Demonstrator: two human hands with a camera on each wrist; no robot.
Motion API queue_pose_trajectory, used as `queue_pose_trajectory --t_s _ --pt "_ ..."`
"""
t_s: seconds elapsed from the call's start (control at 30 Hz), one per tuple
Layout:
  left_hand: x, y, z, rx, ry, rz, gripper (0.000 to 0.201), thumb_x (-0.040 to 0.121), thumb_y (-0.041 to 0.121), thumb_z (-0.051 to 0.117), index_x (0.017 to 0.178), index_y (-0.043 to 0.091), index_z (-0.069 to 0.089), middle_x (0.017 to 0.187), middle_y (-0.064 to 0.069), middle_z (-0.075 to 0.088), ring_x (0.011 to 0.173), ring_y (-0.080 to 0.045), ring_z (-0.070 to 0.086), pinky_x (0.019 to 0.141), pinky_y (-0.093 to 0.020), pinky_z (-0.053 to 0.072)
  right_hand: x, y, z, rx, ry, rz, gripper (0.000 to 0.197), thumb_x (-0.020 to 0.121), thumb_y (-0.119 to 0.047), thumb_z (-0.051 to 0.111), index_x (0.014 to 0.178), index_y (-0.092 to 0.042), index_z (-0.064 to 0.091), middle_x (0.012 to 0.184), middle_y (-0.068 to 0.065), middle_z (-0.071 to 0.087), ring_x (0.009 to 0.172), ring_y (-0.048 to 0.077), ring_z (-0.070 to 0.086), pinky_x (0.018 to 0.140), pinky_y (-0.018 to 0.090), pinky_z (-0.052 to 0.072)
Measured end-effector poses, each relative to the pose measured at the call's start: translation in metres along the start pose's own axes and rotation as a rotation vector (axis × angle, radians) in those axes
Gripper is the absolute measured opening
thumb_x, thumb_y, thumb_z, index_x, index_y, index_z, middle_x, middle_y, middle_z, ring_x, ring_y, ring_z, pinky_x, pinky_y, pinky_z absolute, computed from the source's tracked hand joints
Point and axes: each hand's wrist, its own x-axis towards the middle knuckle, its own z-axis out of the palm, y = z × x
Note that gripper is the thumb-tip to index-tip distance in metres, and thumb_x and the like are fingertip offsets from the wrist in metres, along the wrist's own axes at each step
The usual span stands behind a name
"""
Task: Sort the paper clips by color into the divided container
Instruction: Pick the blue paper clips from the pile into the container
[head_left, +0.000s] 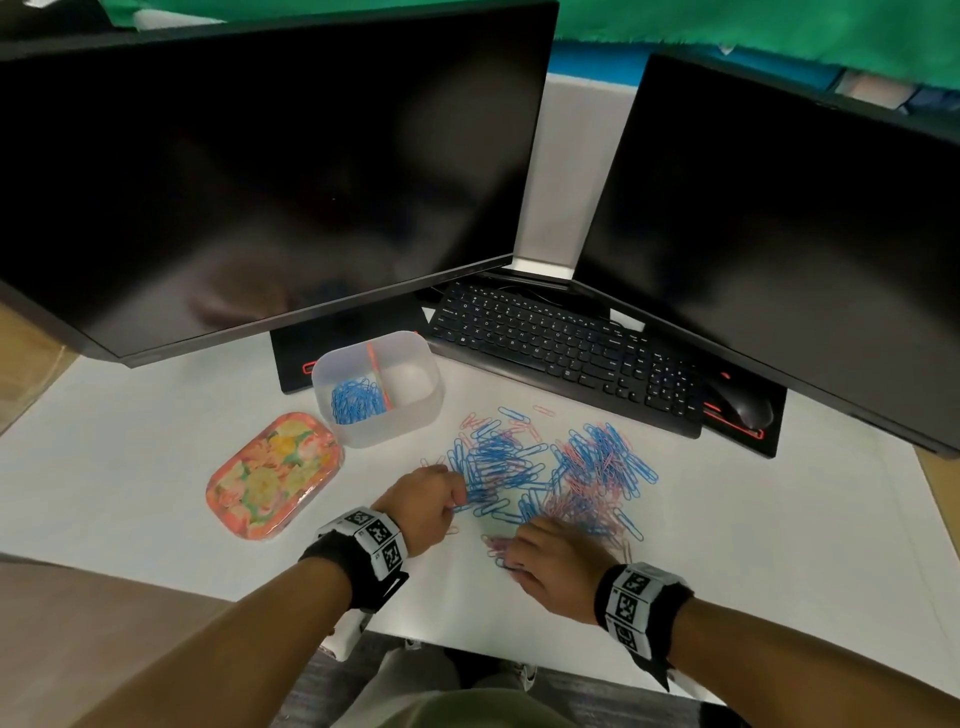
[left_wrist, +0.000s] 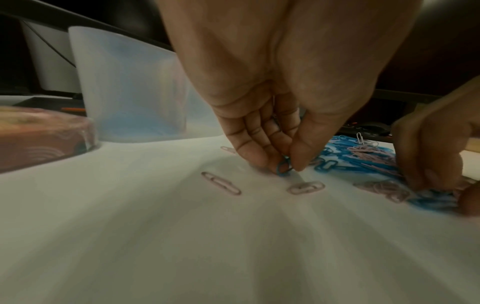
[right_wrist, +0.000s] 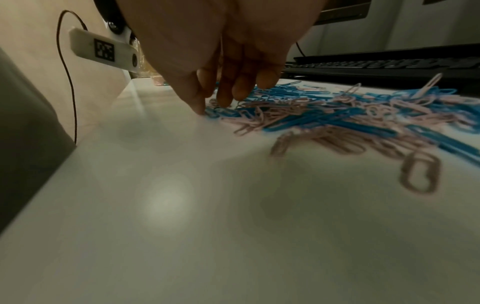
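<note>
Left hand pinching a blue clip at the pile's left edge; right hand spread over the pile's near edge.

The left hand (left_wrist: 270, 115) had thumb and fingers closed on a single blue paper clip (left_wrist: 283, 167), its lower end at the white tabletop (head_left: 156, 467), with two pink clips (left_wrist: 221, 183) lying loose just nearer the front edge. The right hand (head_left: 553, 564) was relaxed, fingers extended downward, fingertips (right_wrist: 200, 107) touching the tabletop and clips at the near side of the mixed blue-and-pink pile (head_left: 550, 473), gripping nothing. The pile lay mid-tabletop, in front of the keyboard (head_left: 561, 353). The divided container (head_left: 415, 410) stood toward the back, left of the pile; its left compartment held blue clips (head_left: 356, 400), the right one looked bare. A floral lid (head_left: 272, 475) lay just beside the container, nearer the front-left.
</note>
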Motion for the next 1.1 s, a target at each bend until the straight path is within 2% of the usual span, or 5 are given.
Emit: queue_pose_trajectory --t_s 0.2,0.4,0.53,0.7,1.1 --pt "0.002 0.002 -0.003 -0.164 0.098 -0.048 0.020 0.083 0.008 0.058 0.101 0.017 0.059 0.083 0.004 0.065 0.076 -0.016 0.057 0.073 -0.019 0.043 0.014 -0.005 0.008 0.097 -0.084 0.097 0.022 0.072 -0.008 0.067 0.089 -0.019 0.058 0.076 -0.002 0.061 0.068 0.018 0.056 0.059 0.030 0.052" --pt "0.007 0.005 -0.005 -0.361 0.119 -0.208 0.023 0.087 0.007 0.055 0.101 0.024 0.057 0.066 0.002 0.057 0.064 -0.014 0.053 0.066 -0.020 0.041 0.018 -0.008 -0.003 0.326 -0.138 0.283 0.022 0.087 -0.006 0.050 0.105 -0.012 0.060 0.102 0.003 0.060 0.094 0.017 0.053 0.084 0.028 0.046" --pt "0.008 0.009 -0.007 -0.608 0.089 -0.310 0.026 0.089 0.005 0.044 0.077 0.024 0.058 0.068 -0.003 0.058 0.064 -0.020 0.055 0.069 -0.030 0.047 0.024 -0.003 -0.022 0.577 -0.006 0.562 0.023 0.091 -0.003 0.046 0.103 -0.012 0.064 0.090 -0.007 0.054 0.073 -0.006 0.047 0.067 0.006 0.039" --pt "0.010 0.021 -0.005 -0.452 0.054 -0.274 0.020 0.092 0.018 0.051 0.072 0.022 0.047 0.072 0.001 0.055 0.071 -0.018 0.049 0.060 -0.024 0.036 0.037 0.012 -0.040 0.933 -0.020 0.909 0.022 0.090 -0.001 0.044 0.081 -0.013 0.060 0.064 0.001 0.058 0.054 0.012 0.056 0.055 0.021 0.046" --pt "0.011 0.020 0.013 -0.016 0.052 -0.128 0.008 0.088 0.022 0.052 0.092 0.020 0.058 0.101 -0.003 0.061 0.092 -0.026 0.060 0.075 -0.029 0.045 0.053 0.003 -0.023 0.457 -0.135 0.597 0.021 0.076 0.002 0.049 0.082 -0.018 0.051 0.083 -0.003 0.052 0.074 0.018 0.049 0.062 0.026 0.039"
